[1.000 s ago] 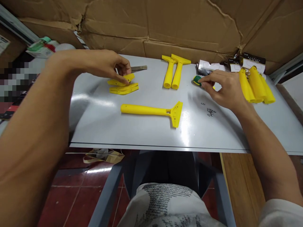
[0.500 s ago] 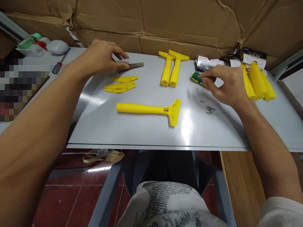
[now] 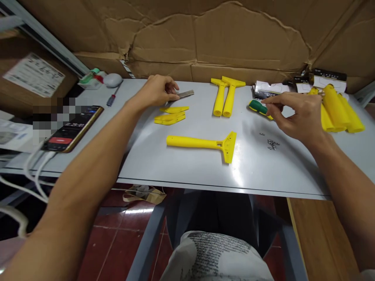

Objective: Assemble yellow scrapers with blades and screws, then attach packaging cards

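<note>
My left hand [image 3: 160,89] is at the back of the table, its thumb and fingers closed on one end of a flat grey metal blade [image 3: 186,94]. Just in front of it lie several yellow plastic plates [image 3: 170,118]. A yellow scraper handle [image 3: 195,142] with a T-shaped head rests flat in the middle, head to the right. My right hand [image 3: 299,113] has thumb and forefinger pinched at a green-and-yellow screwdriver handle [image 3: 258,107]; its shaft is hidden. Small screws [image 3: 273,144] lie in a loose pile below that hand.
Two yellow scraper handles [image 3: 230,95] lie at the back, against cardboard [image 3: 164,43]. Packaged scrapers [image 3: 336,109] are at the right. On the left are a phone [image 3: 73,130] with white cables [image 3: 36,175], a small screwdriver [image 3: 111,100] and a pale rounded object [image 3: 113,80].
The view has swung left, so everything sits further right and the phone and cables show. My left fingers have come down closer around the blade. My right hand stays at the screwdriver.
</note>
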The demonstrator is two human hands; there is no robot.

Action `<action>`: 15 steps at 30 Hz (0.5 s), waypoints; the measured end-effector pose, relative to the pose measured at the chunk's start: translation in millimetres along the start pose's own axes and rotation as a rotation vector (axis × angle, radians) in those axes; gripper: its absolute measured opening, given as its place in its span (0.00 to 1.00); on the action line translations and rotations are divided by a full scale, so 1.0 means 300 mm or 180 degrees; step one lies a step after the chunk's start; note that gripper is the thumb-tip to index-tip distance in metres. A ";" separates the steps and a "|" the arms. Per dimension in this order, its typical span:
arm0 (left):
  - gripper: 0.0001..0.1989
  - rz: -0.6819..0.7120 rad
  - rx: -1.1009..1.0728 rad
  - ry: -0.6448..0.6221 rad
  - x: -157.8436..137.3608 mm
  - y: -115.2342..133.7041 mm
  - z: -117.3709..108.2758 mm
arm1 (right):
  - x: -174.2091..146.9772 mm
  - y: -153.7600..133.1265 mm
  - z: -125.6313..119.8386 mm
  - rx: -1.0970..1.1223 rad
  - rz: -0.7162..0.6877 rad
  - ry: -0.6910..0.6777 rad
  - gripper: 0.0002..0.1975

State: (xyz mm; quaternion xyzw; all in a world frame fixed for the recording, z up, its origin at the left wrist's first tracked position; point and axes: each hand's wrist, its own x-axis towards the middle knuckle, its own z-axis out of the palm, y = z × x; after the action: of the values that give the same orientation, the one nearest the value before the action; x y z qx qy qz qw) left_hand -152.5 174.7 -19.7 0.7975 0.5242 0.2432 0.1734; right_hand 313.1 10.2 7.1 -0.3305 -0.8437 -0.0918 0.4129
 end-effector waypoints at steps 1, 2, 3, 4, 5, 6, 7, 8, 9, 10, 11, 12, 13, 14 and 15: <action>0.19 0.0001 -0.0012 0.0005 -0.005 0.006 -0.002 | -0.002 -0.002 -0.002 -0.0009 0.0030 -0.0042 0.07; 0.19 0.0004 -0.0022 0.0017 -0.011 0.013 -0.004 | -0.004 -0.006 -0.004 -0.0032 0.0081 -0.0088 0.08; 0.20 -0.0026 -0.0032 0.0021 -0.018 0.022 -0.006 | -0.004 -0.012 -0.006 -0.0068 0.0155 -0.0150 0.09; 0.21 -0.0078 -0.0049 0.0027 -0.025 0.033 -0.008 | -0.004 -0.019 -0.006 -0.0099 0.0195 -0.0181 0.09; 0.22 -0.0145 -0.0070 0.0034 -0.031 0.045 -0.009 | -0.004 -0.027 -0.005 -0.0119 0.0196 -0.0194 0.10; 0.22 -0.0223 -0.0064 0.0024 -0.037 0.059 -0.009 | -0.002 -0.033 -0.003 -0.0134 0.0169 -0.0183 0.09; 0.21 -0.0304 -0.0027 -0.0007 -0.042 0.073 -0.009 | -0.001 -0.039 0.000 -0.0143 0.0120 -0.0157 0.09; 0.20 -0.0378 0.0032 -0.0049 -0.046 0.087 -0.009 | 0.000 -0.042 0.005 -0.0152 0.0072 -0.0135 0.09; 0.18 -0.0437 0.0100 -0.0104 -0.049 0.099 -0.009 | 0.001 -0.044 0.009 -0.0161 0.0027 -0.0123 0.08; 0.17 -0.0475 0.0160 -0.0162 -0.052 0.108 -0.010 | 0.001 -0.044 0.014 -0.0168 -0.0009 -0.0122 0.09; 0.16 -0.0517 0.0209 -0.0221 -0.055 0.114 -0.010 | 0.001 -0.042 0.018 -0.0173 -0.0032 -0.0133 0.09; 0.17 -0.0546 0.0232 -0.0258 -0.057 0.116 -0.011 | 0.000 -0.041 0.021 -0.0170 -0.0060 -0.0127 0.09; 0.17 -0.0547 0.0223 -0.0275 -0.059 0.114 -0.013 | -0.002 -0.040 0.023 -0.0161 -0.0088 -0.0133 0.08; 0.17 -0.0527 0.0209 -0.0280 -0.059 0.109 -0.016 | -0.002 -0.042 0.023 -0.0172 -0.0109 -0.0140 0.08; 0.16 -0.0484 0.0188 -0.0255 -0.059 0.102 -0.018 | -0.002 -0.047 0.021 -0.0191 -0.0097 -0.0169 0.08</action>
State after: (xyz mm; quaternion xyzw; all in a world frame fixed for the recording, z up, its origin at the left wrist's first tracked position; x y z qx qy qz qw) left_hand -138.6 146.7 -2.7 0.7693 0.5828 0.1817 0.1885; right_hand 300.4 1.7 4.2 -0.3321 -0.8562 -0.1146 0.3788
